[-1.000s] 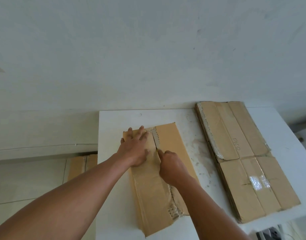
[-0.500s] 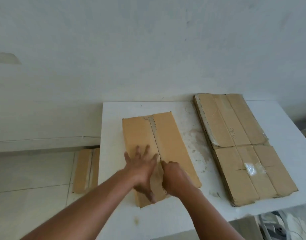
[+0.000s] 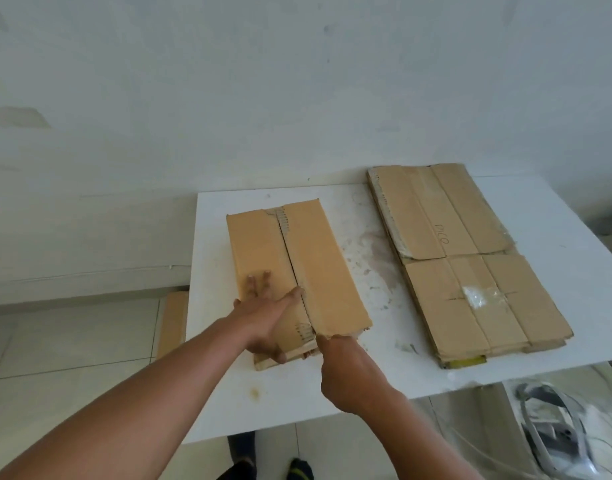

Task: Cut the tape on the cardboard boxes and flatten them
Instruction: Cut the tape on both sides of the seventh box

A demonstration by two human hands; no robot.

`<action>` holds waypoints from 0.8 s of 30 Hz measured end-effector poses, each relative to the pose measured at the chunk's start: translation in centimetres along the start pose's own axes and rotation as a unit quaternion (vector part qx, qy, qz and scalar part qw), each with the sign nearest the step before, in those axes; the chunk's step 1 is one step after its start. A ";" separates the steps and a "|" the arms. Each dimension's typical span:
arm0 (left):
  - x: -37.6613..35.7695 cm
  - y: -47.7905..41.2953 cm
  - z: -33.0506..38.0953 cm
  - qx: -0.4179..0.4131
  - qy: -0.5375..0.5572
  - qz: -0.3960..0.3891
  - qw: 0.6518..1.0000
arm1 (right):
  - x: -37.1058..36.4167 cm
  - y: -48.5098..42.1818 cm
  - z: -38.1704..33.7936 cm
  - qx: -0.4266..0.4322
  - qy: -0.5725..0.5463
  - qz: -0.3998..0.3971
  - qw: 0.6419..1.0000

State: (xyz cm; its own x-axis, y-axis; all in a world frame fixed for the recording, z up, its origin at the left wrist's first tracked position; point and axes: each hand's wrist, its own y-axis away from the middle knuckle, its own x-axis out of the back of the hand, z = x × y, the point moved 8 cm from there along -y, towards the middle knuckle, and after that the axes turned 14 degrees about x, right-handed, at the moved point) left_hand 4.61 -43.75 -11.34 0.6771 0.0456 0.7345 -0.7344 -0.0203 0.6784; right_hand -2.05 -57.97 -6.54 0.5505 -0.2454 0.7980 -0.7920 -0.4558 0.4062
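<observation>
A brown cardboard box (image 3: 318, 265) lies flat on the white table (image 3: 373, 396), its centre seam running away from me. My left hand (image 3: 263, 317) presses open, fingers spread, on the flap left of the seam near the box's front end. At the near end of the seam my right hand (image 3: 349, 368) is curled in a fist round a small cutter; the fist hides almost all of the tool. The seam shows ragged tape edges at both ends.
A stack of flattened cardboard boxes (image 3: 470, 271) lies on the right half of the table. Another cardboard piece (image 3: 173, 323) rests on the tiled floor left of the table. White and grey clutter (image 3: 553, 431) sits below the table's right corner. A wall is behind.
My right fist has drawn back along the seam to the box's near end. My left hand slid from the far end toward me. The view has shifted back.
</observation>
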 end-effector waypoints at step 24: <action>3.0 1.0 6.2 -0.268 -0.294 0.153 0.905 | -1.4 1.5 0.6 -0.041 -0.073 0.045 0.996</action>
State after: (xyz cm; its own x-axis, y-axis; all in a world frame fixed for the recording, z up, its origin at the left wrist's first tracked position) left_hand 6.20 -49.80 -8.30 0.2301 -0.4233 0.8763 -0.7015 0.5519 0.4508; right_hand -3.82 -58.81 -7.35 0.5046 -0.4058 0.7621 -0.8552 -0.3564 0.3764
